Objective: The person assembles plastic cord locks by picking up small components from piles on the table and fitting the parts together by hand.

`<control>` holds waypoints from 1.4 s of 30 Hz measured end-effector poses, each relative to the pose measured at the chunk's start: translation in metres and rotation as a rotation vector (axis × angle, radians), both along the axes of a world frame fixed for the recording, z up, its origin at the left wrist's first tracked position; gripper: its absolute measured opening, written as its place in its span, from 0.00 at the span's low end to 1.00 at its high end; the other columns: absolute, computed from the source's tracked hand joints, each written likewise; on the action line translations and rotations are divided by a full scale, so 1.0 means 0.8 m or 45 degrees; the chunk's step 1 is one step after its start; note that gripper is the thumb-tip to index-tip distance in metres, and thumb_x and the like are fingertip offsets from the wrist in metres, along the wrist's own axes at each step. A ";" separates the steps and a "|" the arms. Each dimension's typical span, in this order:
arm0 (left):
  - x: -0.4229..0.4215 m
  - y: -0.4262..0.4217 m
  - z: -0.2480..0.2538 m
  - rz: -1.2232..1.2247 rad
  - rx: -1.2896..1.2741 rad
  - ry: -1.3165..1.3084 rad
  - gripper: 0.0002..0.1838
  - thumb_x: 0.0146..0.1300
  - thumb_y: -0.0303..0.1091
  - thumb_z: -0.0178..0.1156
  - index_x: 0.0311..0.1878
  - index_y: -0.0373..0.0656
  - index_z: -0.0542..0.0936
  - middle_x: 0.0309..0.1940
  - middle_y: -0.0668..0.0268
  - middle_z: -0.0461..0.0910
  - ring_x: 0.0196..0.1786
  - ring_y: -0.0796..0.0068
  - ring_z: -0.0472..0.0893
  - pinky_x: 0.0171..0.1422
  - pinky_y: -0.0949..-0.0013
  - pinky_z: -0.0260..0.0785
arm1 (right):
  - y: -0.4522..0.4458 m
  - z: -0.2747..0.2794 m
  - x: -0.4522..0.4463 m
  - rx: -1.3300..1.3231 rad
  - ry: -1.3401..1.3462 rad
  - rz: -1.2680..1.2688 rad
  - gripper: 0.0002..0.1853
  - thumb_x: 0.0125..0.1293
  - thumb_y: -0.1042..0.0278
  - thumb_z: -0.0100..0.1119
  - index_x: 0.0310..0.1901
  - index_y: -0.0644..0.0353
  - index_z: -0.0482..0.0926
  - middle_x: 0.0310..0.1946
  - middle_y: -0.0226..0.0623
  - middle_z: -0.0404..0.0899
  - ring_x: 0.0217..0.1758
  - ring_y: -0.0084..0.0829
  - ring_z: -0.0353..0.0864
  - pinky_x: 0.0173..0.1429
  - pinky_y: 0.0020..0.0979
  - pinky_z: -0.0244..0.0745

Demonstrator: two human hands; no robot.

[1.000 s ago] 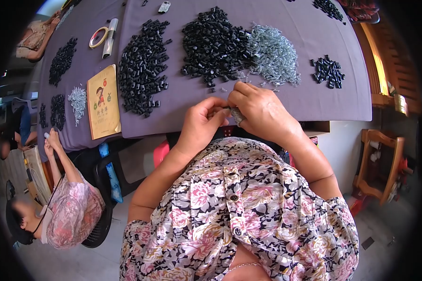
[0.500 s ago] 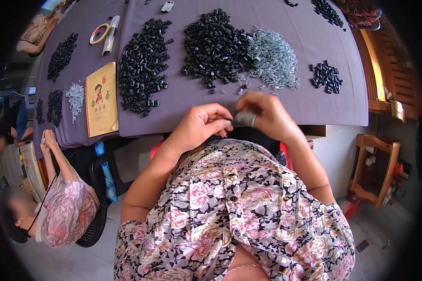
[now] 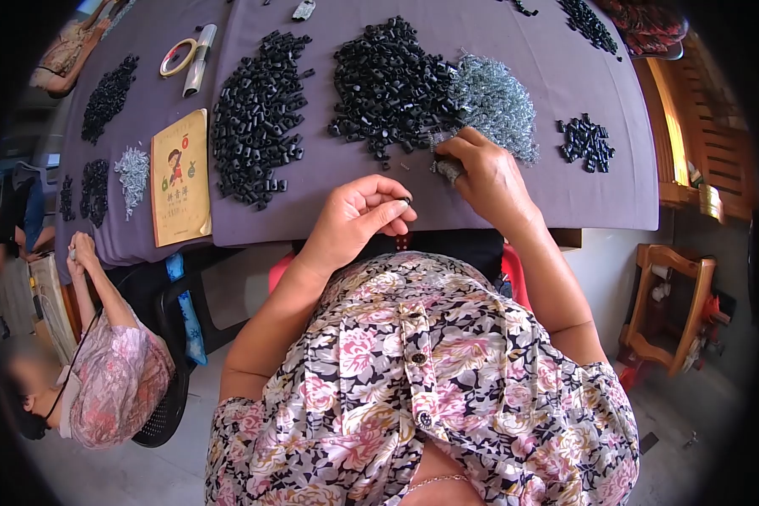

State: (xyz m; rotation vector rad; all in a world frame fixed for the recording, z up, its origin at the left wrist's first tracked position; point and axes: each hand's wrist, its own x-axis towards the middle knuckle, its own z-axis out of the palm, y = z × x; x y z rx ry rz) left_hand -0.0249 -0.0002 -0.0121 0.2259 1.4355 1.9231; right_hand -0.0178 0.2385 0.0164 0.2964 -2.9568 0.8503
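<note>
Near the table's front edge, my left hand pinches a small black piece between thumb and forefinger. My right hand is at the lower left edge of the pile of clear, spring-like pieces, its fingertips pressed together and pointing down. A greyish bundle shows under its fingers; whether the fingertips hold a piece from the pile is hidden. Beyond the hands lies a large pile of black parts, touching the clear pile. Another long black pile lies to the left.
A yellow booklet, a tape roll and a clear film roll lie on the left. A small black pile is on the right. A co-worker sits at lower left, hands at the table edge.
My right hand has moved away from my left hand, forward and right to the clear pile. My left hand has shifted slightly left, with the black piece in its fingers.
</note>
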 end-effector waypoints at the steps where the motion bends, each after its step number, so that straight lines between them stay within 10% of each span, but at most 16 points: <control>1: 0.000 0.000 0.001 -0.002 0.000 -0.003 0.08 0.73 0.27 0.59 0.51 0.36 0.80 0.39 0.60 0.87 0.36 0.79 0.85 0.44 0.77 0.79 | 0.000 0.000 -0.001 0.019 0.008 0.014 0.17 0.51 0.81 0.63 0.44 0.60 0.83 0.39 0.42 0.79 0.45 0.48 0.83 0.48 0.44 0.79; 15: 0.002 0.009 0.003 0.057 -0.096 0.001 0.09 0.73 0.29 0.59 0.52 0.36 0.79 0.40 0.60 0.87 0.37 0.79 0.84 0.44 0.76 0.77 | 0.004 0.008 0.010 -0.194 -0.075 0.013 0.14 0.52 0.79 0.66 0.43 0.63 0.80 0.35 0.39 0.80 0.37 0.40 0.83 0.43 0.38 0.78; 19: 0.002 0.010 0.003 0.132 -0.080 -0.034 0.09 0.73 0.31 0.60 0.51 0.36 0.80 0.38 0.61 0.87 0.36 0.79 0.84 0.43 0.75 0.77 | 0.005 0.006 0.017 -1.121 -0.449 -0.007 0.08 0.64 0.72 0.68 0.42 0.65 0.81 0.31 0.26 0.80 0.32 0.15 0.75 0.36 0.21 0.70; 28: 0.003 0.014 0.001 0.225 -0.047 -0.084 0.09 0.72 0.31 0.61 0.50 0.37 0.80 0.39 0.62 0.87 0.35 0.79 0.84 0.42 0.75 0.77 | 0.005 -0.007 0.013 -1.660 -0.852 0.239 0.10 0.65 0.65 0.68 0.40 0.63 0.80 0.35 0.32 0.83 0.32 0.19 0.78 0.35 0.21 0.71; 35: 0.006 0.013 -0.004 0.370 0.044 -0.056 0.09 0.74 0.30 0.59 0.52 0.37 0.80 0.40 0.60 0.86 0.36 0.78 0.84 0.43 0.76 0.78 | -0.012 0.003 0.016 -0.090 -0.034 0.183 0.16 0.48 0.79 0.64 0.42 0.62 0.79 0.36 0.44 0.78 0.39 0.49 0.83 0.43 0.41 0.79; 42: 0.006 0.009 -0.004 0.380 0.076 -0.074 0.09 0.74 0.29 0.59 0.52 0.37 0.80 0.41 0.59 0.86 0.36 0.78 0.84 0.43 0.76 0.78 | -0.022 -0.001 0.016 0.054 -0.009 0.211 0.17 0.51 0.76 0.66 0.45 0.61 0.77 0.37 0.43 0.78 0.41 0.49 0.83 0.44 0.44 0.78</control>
